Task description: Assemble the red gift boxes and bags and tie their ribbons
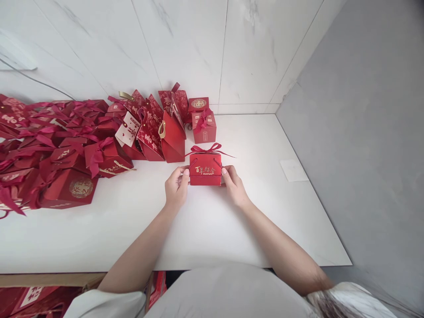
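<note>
A red gift box with gold lettering, a twisted red cord and a ribbon bow on top stands upright in front of me. My left hand grips its left side, thumb toward the front. On the opposite side, my right hand holds the box the same way, with the fingers partly hidden behind it. Just behind this box is a cube-shaped red box with a ribbon bow. A plain red bag-shaped box with a gold loop stands behind and to the left.
Many red gift boxes with ribbons crowd the left of the white table. A white square lies near the right edge. Marble-look wall tiles rise behind. Below the front edge, a cardboard carton holds more red items.
</note>
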`<state>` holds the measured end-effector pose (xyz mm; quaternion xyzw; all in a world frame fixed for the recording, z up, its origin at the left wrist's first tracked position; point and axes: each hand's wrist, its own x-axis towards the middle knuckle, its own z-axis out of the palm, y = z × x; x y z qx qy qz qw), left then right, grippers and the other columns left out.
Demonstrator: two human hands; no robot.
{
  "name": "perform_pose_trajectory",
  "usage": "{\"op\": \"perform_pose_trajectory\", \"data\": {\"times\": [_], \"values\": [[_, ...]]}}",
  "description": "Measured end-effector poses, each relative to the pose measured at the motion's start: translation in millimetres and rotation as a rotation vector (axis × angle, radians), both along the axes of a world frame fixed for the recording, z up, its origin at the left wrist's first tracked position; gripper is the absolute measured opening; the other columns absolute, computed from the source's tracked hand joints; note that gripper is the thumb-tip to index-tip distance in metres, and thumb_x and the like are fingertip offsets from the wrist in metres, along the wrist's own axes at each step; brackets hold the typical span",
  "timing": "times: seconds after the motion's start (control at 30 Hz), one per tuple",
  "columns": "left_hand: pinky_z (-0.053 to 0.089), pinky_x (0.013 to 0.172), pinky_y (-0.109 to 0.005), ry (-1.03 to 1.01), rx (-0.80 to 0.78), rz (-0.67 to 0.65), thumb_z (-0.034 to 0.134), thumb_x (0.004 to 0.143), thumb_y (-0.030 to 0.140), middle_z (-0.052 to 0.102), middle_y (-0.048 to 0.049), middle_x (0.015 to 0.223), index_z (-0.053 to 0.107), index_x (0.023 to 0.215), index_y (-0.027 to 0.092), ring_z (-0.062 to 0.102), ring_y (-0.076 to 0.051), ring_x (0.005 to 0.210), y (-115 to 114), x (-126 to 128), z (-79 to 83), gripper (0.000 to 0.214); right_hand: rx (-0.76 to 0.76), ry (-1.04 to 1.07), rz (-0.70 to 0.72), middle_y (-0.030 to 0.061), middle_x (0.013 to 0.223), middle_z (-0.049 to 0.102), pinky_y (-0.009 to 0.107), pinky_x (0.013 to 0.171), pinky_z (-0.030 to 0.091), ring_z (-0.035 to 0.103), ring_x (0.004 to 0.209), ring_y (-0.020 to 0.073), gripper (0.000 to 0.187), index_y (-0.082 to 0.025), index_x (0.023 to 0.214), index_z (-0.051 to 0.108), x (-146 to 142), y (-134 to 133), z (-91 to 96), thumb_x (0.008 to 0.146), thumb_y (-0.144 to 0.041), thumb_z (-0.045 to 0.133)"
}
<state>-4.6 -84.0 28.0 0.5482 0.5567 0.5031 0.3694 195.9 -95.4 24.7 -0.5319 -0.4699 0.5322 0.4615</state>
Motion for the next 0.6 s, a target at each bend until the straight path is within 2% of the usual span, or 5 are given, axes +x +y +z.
{"op": "perform_pose_trajectory", "data": {"times": [0.47, 0.53, 0.6], "values": [[0.058, 0.069, -0.027, -0.004, -0.021, -0.006, 0.055, 0.091, 0.054, 0.071, -0.005, 0.104, 0.064, 0.093, 0.021, 0.067, -0.016, 0.078, -0.6, -1.6, 0.7, 0.035, 0.005, 0.004, 0.002, 0.0026, 0.095, 0.07, 0.037, 0.078, 0.053, 0.064, 0.082, 0.0204, 0.042, -0.026, 0.097, 0.048, 0.6, 0.6, -1.6, 0.091, -0.067, 0.045], [0.057, 0.068, -0.027, -0.022, 0.008, -0.058, 0.054, 0.092, 0.055, 0.07, -0.0054, 0.104, 0.061, 0.098, 0.021, 0.066, -0.016, 0.079, -1.2, -3.3, -0.5, 0.035, 0.011, 0.016, -0.019, 0.0037, 0.101, 0.07, 0.037, 0.078, 0.054, 0.065, 0.084, 0.0207, 0.042, -0.025, 0.097, 0.049, -0.3, 0.7, -2.7, 0.091, -0.067, 0.045], [0.056, 0.068, -0.028, -0.048, 0.075, -0.154, 0.055, 0.092, 0.055, 0.067, -0.008, 0.114, 0.057, 0.111, 0.021, 0.067, -0.019, 0.087, -2.1, -4.0, -1.7, 0.039, 0.067, 0.028, -0.07, 0.0063, 0.116, 0.067, 0.038, 0.081, 0.054, 0.066, 0.093, 0.0214, 0.04, -0.024, 0.097, 0.049, -1.4, 0.1, -3.5, 0.092, -0.064, 0.048]]}}
